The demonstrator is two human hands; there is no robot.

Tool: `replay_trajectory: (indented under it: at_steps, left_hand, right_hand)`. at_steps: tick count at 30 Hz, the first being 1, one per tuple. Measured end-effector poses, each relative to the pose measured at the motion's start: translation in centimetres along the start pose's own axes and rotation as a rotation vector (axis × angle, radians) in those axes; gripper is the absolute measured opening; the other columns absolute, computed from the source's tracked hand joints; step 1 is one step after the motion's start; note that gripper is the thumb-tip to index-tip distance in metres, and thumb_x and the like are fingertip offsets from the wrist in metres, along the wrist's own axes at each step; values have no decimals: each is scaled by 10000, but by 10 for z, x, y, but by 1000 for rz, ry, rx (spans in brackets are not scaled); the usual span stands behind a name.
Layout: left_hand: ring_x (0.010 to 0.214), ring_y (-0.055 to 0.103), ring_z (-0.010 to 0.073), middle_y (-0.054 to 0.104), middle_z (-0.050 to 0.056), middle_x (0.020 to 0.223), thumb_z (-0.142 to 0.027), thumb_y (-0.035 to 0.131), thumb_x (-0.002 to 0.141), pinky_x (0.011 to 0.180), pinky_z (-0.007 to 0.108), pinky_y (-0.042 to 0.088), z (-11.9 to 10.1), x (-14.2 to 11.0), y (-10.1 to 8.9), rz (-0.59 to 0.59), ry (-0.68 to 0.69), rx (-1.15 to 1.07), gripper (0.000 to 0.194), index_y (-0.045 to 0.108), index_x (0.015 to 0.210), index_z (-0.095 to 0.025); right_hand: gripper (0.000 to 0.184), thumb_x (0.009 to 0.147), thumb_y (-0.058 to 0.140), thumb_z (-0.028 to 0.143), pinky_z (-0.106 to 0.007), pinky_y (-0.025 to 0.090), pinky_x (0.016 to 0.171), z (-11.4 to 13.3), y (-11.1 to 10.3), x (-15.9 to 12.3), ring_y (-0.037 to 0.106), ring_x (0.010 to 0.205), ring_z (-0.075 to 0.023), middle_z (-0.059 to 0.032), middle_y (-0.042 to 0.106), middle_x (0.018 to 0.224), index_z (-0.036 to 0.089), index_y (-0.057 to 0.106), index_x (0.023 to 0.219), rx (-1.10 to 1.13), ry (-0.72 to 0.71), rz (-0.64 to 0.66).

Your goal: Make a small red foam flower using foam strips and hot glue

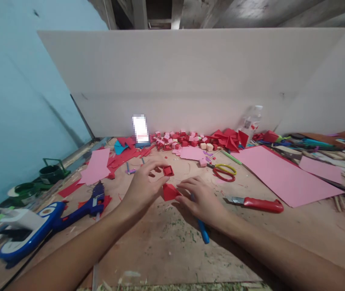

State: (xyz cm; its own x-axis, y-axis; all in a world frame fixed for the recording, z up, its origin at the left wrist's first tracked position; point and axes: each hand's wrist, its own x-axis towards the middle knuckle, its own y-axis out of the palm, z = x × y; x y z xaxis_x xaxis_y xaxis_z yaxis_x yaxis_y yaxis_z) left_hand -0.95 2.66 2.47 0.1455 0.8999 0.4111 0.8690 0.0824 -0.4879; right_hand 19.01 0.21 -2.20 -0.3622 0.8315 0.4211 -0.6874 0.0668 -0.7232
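Observation:
My left hand pinches a small red paper box between thumb and fingertips, its hollow side facing up. Just below the box, my right hand grips a red paper piece by its right edge. A blue pen-like stick runs between or under the fingers of that same hand; how it is held is partly hidden. Right of the hands lies a red-handled utility knife. Scissors with red and yellow handles rest beyond the right hand.
Several pink and red cubes are heaped along the white board. A blue glue gun and power strip sit left. Pink sheets spread right, near a plastic bottle. A lit phone stands at the back.

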Motion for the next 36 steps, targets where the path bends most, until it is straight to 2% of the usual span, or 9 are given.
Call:
replay_trajectory:
  at_steps: [3,9,13,19,23,28,32,36]
  left_hand:
    - [950,618,234,735,41,1107,-242,666,771,854,395,477,0,-1,2,-10,-12,-5,243,717,1008,-242]
    - [970,622,246,733,48,1079,-262,662,759,885,412,474,-2,-3,0,-27,-2,0,245,708,999,-244]
    - [971,625,252,730,49,1091,-271,660,762,870,417,477,4,-2,-1,-21,10,13,253,712,1009,-254]
    - [988,623,256,730,46,1020,-191,645,730,886,407,487,5,-7,2,28,23,52,209,701,926,-240]
    - [955,636,252,720,47,1004,-144,617,731,842,374,509,2,-10,4,124,-13,76,235,712,928,-231]
    - [886,669,235,745,25,921,-175,668,761,829,347,512,7,-11,6,378,-18,-3,187,741,923,-234]
    - [941,682,240,769,36,1006,-178,739,727,880,350,506,11,-15,9,483,7,10,279,760,1000,-227]
    - [988,686,241,763,46,1088,-189,783,706,868,332,531,10,-16,8,488,13,-32,393,766,1096,-239]
  right_hand:
    - [81,913,708,242,-409,485,925,0,5,2,598,1035,-268,-77,751,1018,197,773,893,-66,-32,52]
    - [178,860,609,75,-362,485,855,-5,2,3,633,927,-240,-64,745,884,190,743,841,-51,-2,30]
    - [149,868,586,176,-367,483,798,-11,-3,3,660,852,-241,-71,754,869,190,730,833,32,176,-92]
    - [212,829,623,368,-348,500,708,-14,-11,8,677,737,-233,-64,759,779,185,723,793,443,404,-226]
    - [281,759,693,445,-325,491,633,-13,-13,10,649,645,-211,-65,746,738,175,732,826,671,494,-249]
    - [375,748,692,463,-320,495,619,-16,-14,11,645,635,-206,-51,728,717,156,764,952,651,520,-301]
    - [522,801,655,503,-341,524,642,-14,-16,9,692,715,-236,-76,770,878,162,731,1189,598,564,-324]
    - [489,790,675,442,-394,558,747,-11,-19,6,707,911,-291,-120,761,1101,188,732,1204,553,601,-383]
